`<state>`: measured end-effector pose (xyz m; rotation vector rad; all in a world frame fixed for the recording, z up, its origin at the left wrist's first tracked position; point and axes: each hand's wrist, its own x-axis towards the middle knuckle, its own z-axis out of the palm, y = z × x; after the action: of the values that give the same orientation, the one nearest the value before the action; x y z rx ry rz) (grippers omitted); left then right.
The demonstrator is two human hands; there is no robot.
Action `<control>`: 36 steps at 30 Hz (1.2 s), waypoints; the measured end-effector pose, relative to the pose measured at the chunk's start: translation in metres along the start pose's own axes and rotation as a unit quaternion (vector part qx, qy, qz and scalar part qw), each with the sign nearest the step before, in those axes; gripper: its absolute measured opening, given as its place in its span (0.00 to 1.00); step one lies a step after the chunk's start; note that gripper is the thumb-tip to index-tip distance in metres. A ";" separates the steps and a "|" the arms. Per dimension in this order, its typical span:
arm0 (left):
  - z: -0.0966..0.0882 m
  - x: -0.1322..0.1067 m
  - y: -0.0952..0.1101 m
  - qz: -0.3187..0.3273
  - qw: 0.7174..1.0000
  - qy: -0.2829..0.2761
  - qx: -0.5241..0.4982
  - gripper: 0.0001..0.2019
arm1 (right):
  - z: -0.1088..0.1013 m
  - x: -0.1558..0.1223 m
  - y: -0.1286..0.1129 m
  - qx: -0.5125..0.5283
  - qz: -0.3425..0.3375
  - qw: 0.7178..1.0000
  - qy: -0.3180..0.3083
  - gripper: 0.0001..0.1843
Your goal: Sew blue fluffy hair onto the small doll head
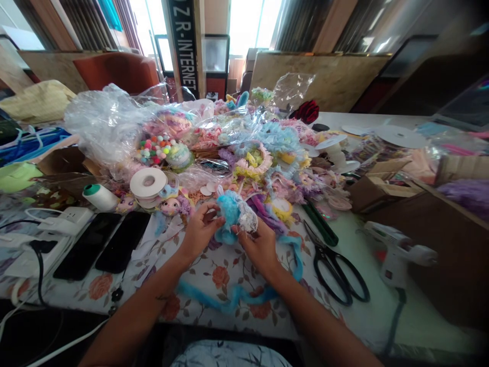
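Both of my hands meet over the flowered tablecloth [225, 278] near the table's front middle. My left hand [200, 229] is closed in a pinch on the left side of a fluffy blue piece with white lace [235, 214]. My right hand [260, 244] grips the same piece from the right and below, fingers curled. A long strand of blue fluffy trim [237, 295] trails from the piece, round my right wrist and across the cloth toward me.
A heap of pastel craft pieces in clear plastic bags [237, 148] fills the table behind my hands. Black scissors [336, 270] and a white glue gun [397, 250] lie to the right. Two dark phones [105, 244], a power strip [28, 255] and a tape roll [148, 182] sit on the left.
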<state>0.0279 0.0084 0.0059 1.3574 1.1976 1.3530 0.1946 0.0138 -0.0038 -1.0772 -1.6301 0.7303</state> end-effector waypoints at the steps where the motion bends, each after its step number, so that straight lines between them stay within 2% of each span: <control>1: 0.001 0.000 0.000 -0.001 1.000 0.004 -0.006 0.17 | 0.000 0.000 0.001 0.011 0.006 1.000 0.001 0.16; 4: 0.001 0.001 -0.001 -0.006 0.999 -0.019 -0.045 0.26 | 0.001 0.002 0.003 0.042 0.020 0.999 -0.001 0.17; 7: -0.002 0.004 -0.007 -0.029 0.994 -0.056 -0.093 0.31 | 0.001 0.004 0.002 0.042 0.025 0.999 -0.006 0.14; 10: -0.005 0.006 -0.012 -0.044 0.990 -0.055 -0.122 0.34 | 0.001 0.004 0.000 0.024 0.035 0.999 -0.019 0.11; 17: 0.000 -0.001 -0.013 -0.071 0.990 -0.023 -0.119 0.34 | 0.001 -0.001 0.000 -0.004 0.036 0.999 -0.003 0.13; 24: 0.006 -0.004 -0.011 -0.059 0.994 -0.002 -0.088 0.35 | 0.001 -0.004 0.004 -0.038 0.017 0.999 0.013 0.14; 30: 0.000 0.001 -0.010 -0.104 0.979 -0.058 -0.167 0.36 | -0.003 0.008 -0.004 -0.043 -0.002 0.999 -0.016 0.11; 33: -0.002 0.002 -0.007 -0.131 0.965 -0.064 -0.217 0.36 | -0.005 0.016 -0.009 -0.047 -0.023 0.999 -0.015 0.16; 36: -0.003 0.001 -0.004 -0.149 0.953 -0.085 -0.250 0.31 | -0.005 0.019 -0.010 -0.071 -0.032 0.997 -0.013 0.17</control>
<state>0.0249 0.0101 0.0026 0.8713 0.8276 1.1878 0.1943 0.0266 0.0141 -1.1146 -1.7521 0.5971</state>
